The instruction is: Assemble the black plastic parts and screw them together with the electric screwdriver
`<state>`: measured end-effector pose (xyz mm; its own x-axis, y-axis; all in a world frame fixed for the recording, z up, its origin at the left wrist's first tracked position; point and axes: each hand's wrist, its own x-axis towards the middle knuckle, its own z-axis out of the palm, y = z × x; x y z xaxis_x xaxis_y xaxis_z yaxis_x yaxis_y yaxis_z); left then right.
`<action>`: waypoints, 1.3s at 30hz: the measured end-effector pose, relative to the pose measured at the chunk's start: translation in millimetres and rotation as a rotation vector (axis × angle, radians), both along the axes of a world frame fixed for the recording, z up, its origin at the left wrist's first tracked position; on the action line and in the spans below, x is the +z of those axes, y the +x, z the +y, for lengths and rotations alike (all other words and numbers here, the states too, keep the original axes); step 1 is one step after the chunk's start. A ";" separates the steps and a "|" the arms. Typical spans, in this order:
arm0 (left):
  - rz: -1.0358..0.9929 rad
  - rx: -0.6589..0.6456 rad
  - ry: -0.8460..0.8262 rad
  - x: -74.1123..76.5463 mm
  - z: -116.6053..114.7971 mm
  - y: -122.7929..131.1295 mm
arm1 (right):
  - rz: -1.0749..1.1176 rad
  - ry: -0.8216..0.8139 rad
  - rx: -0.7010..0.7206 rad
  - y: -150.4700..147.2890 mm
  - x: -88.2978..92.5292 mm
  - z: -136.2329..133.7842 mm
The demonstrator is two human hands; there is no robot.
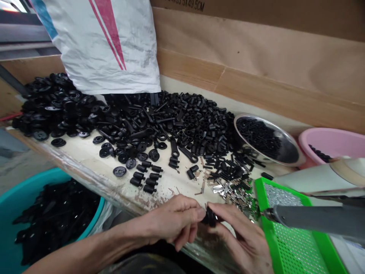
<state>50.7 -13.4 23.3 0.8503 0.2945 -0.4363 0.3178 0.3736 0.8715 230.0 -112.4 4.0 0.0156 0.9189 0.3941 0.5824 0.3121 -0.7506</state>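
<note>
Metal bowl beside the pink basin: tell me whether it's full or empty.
Partly filled: thin dark parts lie in the metal bowl, and bare metal shows inside toward the picture's right.

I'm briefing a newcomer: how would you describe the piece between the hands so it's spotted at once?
Start with the pale workbench strewn with black parts; look to its near edge, left of the green tray. There the left hand and right hand meet on a small dark piece. Unlike the parts lying loose, it is held between both hands.
</note>
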 end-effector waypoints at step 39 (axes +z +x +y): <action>-0.163 0.228 0.786 -14.9 -1.9 24.1 | 0.941 -0.345 -0.304 -0.7 -23.4 -2.8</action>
